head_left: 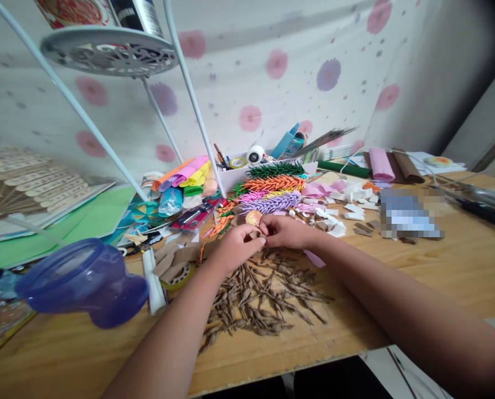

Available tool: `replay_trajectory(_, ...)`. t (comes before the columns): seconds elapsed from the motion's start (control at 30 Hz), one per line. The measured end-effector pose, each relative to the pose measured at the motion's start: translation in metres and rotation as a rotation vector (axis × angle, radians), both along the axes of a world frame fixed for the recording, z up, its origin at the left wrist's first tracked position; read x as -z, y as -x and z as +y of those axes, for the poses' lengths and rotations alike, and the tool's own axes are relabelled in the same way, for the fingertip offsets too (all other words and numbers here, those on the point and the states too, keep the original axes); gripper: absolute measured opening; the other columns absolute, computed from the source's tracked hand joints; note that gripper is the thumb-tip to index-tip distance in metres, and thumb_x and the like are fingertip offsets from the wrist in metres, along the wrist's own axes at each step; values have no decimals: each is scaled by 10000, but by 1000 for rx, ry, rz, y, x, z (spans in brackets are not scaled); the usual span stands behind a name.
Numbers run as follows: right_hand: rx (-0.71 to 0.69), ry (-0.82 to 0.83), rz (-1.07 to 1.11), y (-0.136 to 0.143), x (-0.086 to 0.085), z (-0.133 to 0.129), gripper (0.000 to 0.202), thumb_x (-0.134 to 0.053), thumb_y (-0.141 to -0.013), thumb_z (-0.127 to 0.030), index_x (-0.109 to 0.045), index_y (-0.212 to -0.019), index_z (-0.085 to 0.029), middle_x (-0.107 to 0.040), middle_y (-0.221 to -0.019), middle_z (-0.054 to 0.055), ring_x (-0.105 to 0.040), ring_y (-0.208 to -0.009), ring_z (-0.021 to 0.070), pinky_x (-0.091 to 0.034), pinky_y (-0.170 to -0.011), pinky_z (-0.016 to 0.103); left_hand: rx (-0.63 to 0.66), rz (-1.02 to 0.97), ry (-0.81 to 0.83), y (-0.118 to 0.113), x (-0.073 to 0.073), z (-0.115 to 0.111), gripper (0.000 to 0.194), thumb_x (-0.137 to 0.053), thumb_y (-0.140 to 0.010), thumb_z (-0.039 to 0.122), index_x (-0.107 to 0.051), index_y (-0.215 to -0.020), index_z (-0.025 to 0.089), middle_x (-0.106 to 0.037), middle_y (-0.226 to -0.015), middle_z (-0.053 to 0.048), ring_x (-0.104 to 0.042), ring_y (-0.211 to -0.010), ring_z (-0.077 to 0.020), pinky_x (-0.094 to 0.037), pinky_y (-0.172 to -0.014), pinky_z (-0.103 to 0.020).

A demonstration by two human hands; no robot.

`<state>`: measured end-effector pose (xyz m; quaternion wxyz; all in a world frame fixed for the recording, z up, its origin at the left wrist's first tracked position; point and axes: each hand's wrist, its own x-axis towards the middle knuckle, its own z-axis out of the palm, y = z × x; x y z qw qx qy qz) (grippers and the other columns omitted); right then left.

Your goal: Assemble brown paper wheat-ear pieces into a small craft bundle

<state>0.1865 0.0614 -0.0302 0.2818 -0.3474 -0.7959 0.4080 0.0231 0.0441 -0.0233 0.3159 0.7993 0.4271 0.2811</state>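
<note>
My left hand [241,246] and my right hand [284,231] meet above the middle of the table, fingertips pinched together. Whatever lies between them is too small and covered to make out. Just beyond the fingers shows a round orange-and-yellow sticker [253,217]. Below my hands spreads a pile of twisted brown paper pieces [251,299], narrow and leaf-like. Behind them lie braided paper sprigs: a purple one [272,204], an orange one [276,184] and a dark green one [274,169].
At the left, a blue-purple plastic container [81,277] stands near a tape roll [181,276] and brown paper strips [168,260]. White paper scraps [334,221] lie to the right. Crepe paper rolls [382,164] and a tool box [239,178] line the back. A white metal stand [193,100] rises behind.
</note>
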Motion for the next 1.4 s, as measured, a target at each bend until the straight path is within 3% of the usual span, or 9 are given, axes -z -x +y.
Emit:
replay_trajectory(0.3,-15,-74,-28,0,-3,-1,313,-640,-588,-283,-364,-682,-171,-384,-630,-52,-360,-588,76,-302,-514,189,1,-78,-43,-3,0,2,149,-477,-702,254,-583,-727,152,-577,-710,-5,-517,-683,-134,-400,-635,-240)
replay_trajectory(0.4,-50,-59,87,0,-2,-1,308,-630,-611,-298,-372,-719,-171,-395,-667,-45,-376,-614,77,-326,-546,197,5,-77,-87,-1,-1,5,154,-460,-719,252,-582,-697,161,-569,-690,6,-512,-690,-133,-394,-652,-242)
replay_trajectory(0.5,-82,-13,239,0,0,0,200,-530,-714,-305,-389,-750,-167,-403,-695,-35,-394,-635,76,-341,-578,203,-26,-87,-100,1,0,8,156,-459,-727,256,-586,-734,166,-572,-737,1,-511,-727,-137,-388,-676,-249)
replay_trajectory(0.7,-5,-37,281,0,6,4,182,-504,-738,-327,-421,-769,-169,-443,-694,-25,-421,-628,78,-352,-574,203,-17,-176,-97,3,1,9,157,-466,-735,236,-597,-797,176,-576,-807,-7,-505,-777,-132,-376,-728,-251)
replay_trajectory(0.9,69,-111,201,1,3,2,184,-501,-736,-308,-518,-830,-151,-540,-775,17,-486,-708,108,-388,-661,243,-41,-354,-12,1,6,11,163,-502,-711,225,-570,-848,169,-526,-697,9,-481,-644,-102,-392,-621,-229)
replay_trajectory(1.17,150,-199,170,2,-4,-2,124,-494,-720,-236,-564,-761,-142,-570,-730,15,-499,-657,102,-384,-619,223,-60,-465,62,0,5,8,267,-532,-681,204,-481,-943,184,-504,-686,28,-492,-612,-83,-394,-582,-209)
replay_trajectory(1.4,198,-251,147,5,-3,-4,100,-451,-740,-221,-508,-775,-147,-532,-708,1,-461,-644,92,-367,-604,215,-77,-408,129,0,5,11,133,-498,-710,285,-525,-719,155,-532,-619,30,-489,-562,-84,-386,-572,-218)
